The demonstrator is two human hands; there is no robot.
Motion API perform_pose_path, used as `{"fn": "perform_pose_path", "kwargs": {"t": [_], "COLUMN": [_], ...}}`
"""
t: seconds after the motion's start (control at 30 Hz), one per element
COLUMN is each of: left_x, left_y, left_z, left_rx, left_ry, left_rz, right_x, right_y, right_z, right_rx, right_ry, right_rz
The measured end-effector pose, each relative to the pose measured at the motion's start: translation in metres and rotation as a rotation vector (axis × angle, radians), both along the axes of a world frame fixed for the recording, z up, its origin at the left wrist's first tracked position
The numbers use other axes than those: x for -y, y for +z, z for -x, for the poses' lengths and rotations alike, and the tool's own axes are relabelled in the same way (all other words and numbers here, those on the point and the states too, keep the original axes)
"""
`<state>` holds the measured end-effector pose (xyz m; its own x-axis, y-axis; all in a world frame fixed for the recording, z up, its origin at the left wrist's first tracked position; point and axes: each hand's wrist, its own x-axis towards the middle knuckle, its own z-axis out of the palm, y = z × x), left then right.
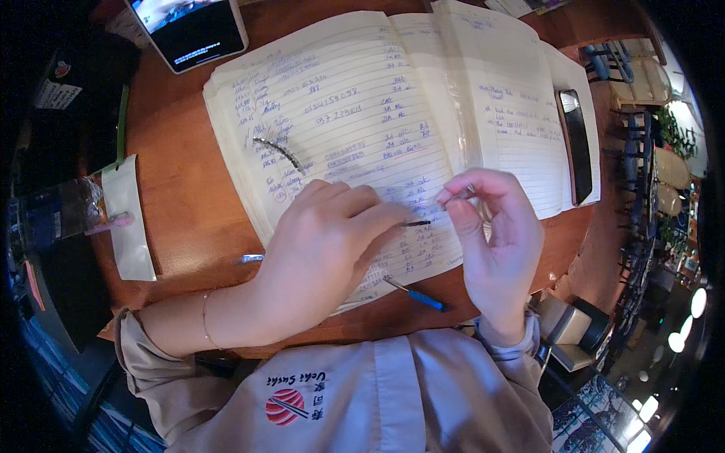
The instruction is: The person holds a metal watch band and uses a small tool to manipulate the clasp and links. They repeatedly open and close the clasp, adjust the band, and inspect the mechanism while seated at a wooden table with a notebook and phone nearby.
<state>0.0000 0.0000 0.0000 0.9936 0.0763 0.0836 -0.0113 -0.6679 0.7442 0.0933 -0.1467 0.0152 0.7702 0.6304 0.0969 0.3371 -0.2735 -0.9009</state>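
An open lined notebook [355, 83] full of handwriting lies under both hands. My left hand [325, 234] is over its lower left page, fingers curled together; a thin dark tip [417, 223] sticks out beyond them, and the rest of that piece is hidden. To its right, my right hand [498, 238] is raised, pinching a small silvery metal piece [457, 198] between thumb and forefinger. A dark, segmented strip [279, 153], like a short run of chain links, rests on the page above my left hand. Below the hands lies a small blue-handled screwdriver [421, 297].
A lit tablet [196, 60] stands at the far left of the wooden table [181, 219]. A dark phone [576, 147] lies on the notebook's right side. Plastic packets [128, 245] sit at the left, and a beige chair [563, 328] is at lower right.
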Motion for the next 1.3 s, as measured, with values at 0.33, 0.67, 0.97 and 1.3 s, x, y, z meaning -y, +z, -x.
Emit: {"fn": "perform_pose_path", "kwargs": {"t": [0.33, 0.67, 0.97, 1.3], "left_x": [0.004, 0.006, 0.001, -0.008], "left_y": [-0.024, -0.026, -0.023, -0.029], "left_z": [0.005, 0.015, 0.012, 0.010], "left_rx": [0.256, 0.382, 0.351, 0.431], "left_ry": [0.040, -0.068, -0.146, -0.175], "left_rz": [0.019, -0.228, -0.280, -0.240], "right_x": [0.014, 0.034, 0.005, -0.014], "right_y": [-0.014, 0.012, 0.018, 0.034], "right_z": [0.034, 0.047, 0.047, 0.028], "right_rx": [0.141, 0.482, 0.650, 0.999], "right_ry": [-0.251, -0.105, 0.131, 0.361], "right_rz": [0.027, 0.803, 0.716, 0.795]}}
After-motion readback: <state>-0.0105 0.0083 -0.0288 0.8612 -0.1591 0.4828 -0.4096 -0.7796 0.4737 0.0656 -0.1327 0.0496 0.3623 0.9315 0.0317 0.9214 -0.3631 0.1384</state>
